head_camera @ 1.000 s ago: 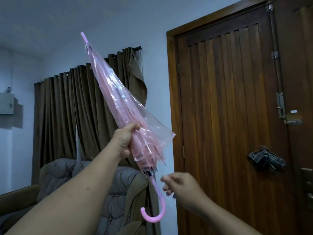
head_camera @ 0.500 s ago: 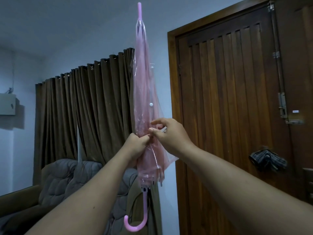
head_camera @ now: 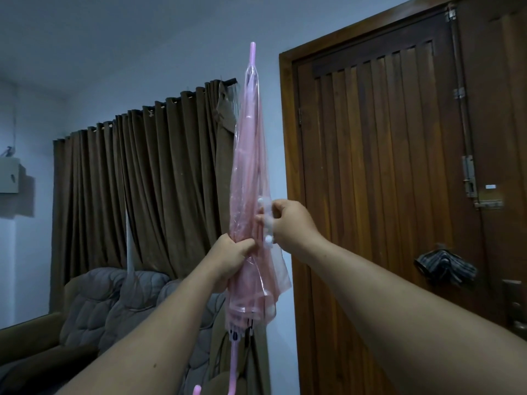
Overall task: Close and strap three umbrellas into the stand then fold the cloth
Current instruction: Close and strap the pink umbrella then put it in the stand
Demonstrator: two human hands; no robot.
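Observation:
A closed pink see-through umbrella (head_camera: 249,155) stands upright in front of me, tip up, its curved pink handle (head_camera: 232,374) at the bottom edge. My left hand (head_camera: 228,259) grips the gathered canopy low down. Just above it, my right hand (head_camera: 288,223) pinches the clear strap (head_camera: 266,220) with its white snap against the canopy. A dark striped cloth (head_camera: 445,266) hangs on the wooden door's handle at the right. No stand is in view.
A brown wooden door (head_camera: 385,181) with metal bolts fills the right side. Dark brown curtains (head_camera: 137,181) hang at the left behind a grey quilted armchair (head_camera: 114,303). A grey box (head_camera: 10,175) is fixed on the left wall.
The umbrella swung from a leftward tilt to upright, then dropped a little. My right hand came up from near the handle and took hold of the strap at the canopy.

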